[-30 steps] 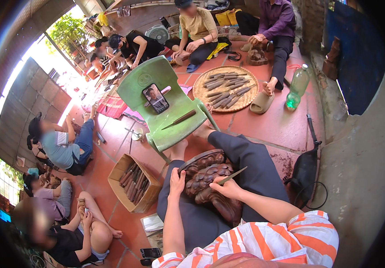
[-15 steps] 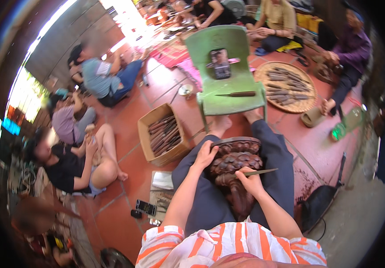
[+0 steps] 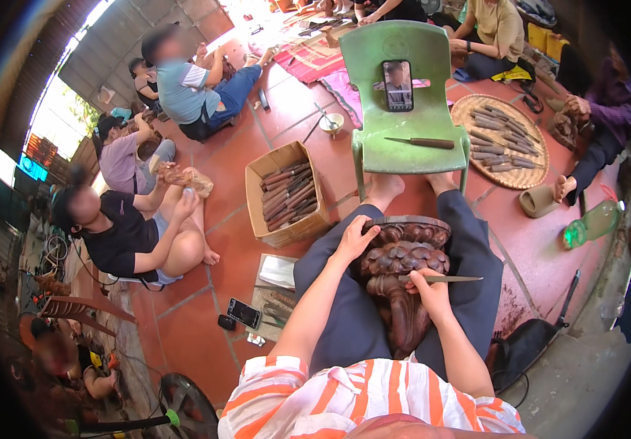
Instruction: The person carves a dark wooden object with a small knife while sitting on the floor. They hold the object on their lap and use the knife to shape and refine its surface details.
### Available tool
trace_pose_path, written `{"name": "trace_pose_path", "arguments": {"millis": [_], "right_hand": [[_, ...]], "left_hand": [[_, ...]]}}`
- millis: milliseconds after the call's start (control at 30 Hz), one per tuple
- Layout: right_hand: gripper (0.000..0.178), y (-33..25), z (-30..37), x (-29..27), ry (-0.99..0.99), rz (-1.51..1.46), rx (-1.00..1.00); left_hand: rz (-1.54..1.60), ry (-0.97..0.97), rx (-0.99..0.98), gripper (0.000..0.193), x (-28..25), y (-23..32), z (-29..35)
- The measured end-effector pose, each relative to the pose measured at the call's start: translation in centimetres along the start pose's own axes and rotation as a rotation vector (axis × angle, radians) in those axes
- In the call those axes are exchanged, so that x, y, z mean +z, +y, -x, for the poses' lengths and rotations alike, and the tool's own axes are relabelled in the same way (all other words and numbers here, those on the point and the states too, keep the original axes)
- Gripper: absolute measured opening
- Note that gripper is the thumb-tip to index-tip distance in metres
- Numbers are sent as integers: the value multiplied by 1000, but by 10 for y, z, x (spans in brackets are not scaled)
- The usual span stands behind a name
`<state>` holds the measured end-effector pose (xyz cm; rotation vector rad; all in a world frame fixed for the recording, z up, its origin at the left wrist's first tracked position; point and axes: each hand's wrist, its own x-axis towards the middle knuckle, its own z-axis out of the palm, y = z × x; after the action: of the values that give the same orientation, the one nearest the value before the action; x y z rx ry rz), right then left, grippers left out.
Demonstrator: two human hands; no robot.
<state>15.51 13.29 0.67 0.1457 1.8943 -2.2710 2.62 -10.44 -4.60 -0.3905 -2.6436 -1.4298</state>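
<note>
A dark brown carved wooden piece with petal-like tiers and a round rim lies between my legs, its narrower curved end toward my body. My left hand grips the rim at its far left side, with the fingers bent over the edge. Over the right side of the carving, my right hand is closed on a slim flat metal file. The file's tapered end points right, and its other end shows left of my fingers against the wood.
Ahead stands a green plastic chair bearing a phone and a knife. A cardboard box of wooden-handled tools is at left. A woven tray with more tools and a green bottle are at right. Several people sit around.
My whole view has shifted, so the surroundings sit lower and further right. Both hands keep their holds, and the file lies flatter across the carving.
</note>
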Motion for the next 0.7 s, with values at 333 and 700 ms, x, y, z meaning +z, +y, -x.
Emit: {"name": "trace_pose_path", "arguments": {"millis": [333, 700], "right_hand": [[8, -60, 9, -34, 499, 670, -762], [20, -41, -1, -5, 275, 405, -236]], "left_hand": [[125, 79, -45, 45, 5, 4, 1], [104, 24, -116, 58, 2, 5, -4]]}}
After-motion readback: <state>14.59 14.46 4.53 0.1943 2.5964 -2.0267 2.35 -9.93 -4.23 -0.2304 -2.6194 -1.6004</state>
